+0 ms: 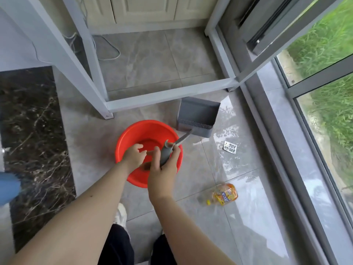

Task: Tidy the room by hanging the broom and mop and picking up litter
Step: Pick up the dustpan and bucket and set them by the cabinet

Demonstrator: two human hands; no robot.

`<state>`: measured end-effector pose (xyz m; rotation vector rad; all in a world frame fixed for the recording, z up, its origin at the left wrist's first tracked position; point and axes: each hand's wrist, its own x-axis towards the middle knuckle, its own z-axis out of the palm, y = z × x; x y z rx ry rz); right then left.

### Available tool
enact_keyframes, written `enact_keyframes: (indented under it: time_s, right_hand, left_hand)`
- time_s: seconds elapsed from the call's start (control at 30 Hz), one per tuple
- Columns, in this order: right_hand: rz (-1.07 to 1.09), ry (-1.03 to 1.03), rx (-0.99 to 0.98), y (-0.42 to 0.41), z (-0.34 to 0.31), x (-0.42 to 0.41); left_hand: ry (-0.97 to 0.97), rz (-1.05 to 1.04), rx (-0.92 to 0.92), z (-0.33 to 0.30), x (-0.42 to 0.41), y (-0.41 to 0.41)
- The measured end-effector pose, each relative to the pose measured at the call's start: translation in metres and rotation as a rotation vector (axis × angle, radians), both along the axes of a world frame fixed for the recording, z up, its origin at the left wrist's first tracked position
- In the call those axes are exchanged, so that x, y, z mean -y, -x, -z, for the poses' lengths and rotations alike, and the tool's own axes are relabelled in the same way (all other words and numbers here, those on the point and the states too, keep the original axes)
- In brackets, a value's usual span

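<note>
Your right hand curls round the grey handle of the dustpan, thumb on one side and fingers on the other. The handle's long axis runs from your hand up and right to the pan, which stands on the floor just beyond the red basin, its comb-toothed edge facing you. Your left hand hovers over the basin beside the handle, fingers loosely curled and holding nothing.

The floor is glossy grey tile, with a dark marble strip along its left side. A pale grey frame stands at the far end, a white cable lying under it. The window runs along the right edge, grass outside.

Right of the pan lies a foil blister pack. Nearer you, toward the window, an orange bottle lies on its side, yellow cap pointing left; its yellow label carries writing too blurred to read.
</note>
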<state>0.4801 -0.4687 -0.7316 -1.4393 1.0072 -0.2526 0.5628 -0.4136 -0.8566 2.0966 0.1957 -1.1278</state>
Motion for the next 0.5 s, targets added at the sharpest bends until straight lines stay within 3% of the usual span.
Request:
enact_keyframes:
  time_s: [0.1, 0.27, 0.5]
  right_hand:
    - [0.029, 0.003, 0.020, -0.015, 0.006, -0.008]
    - [0.113, 0.205, 0.015, -0.016, 0.017, -0.024]
    - [0.074, 0.122, 0.136, -0.059, 0.040, -0.056]
  left_hand:
    - [-0.055, -0.052, 0.037, 0.022, -0.028, -0.015]
    - [-0.113, -0.128, 0.057, 0.064, -0.066, -0.041]
    - [-0.212, -0.100, 0.021, 0.122, -0.063, -0.047]
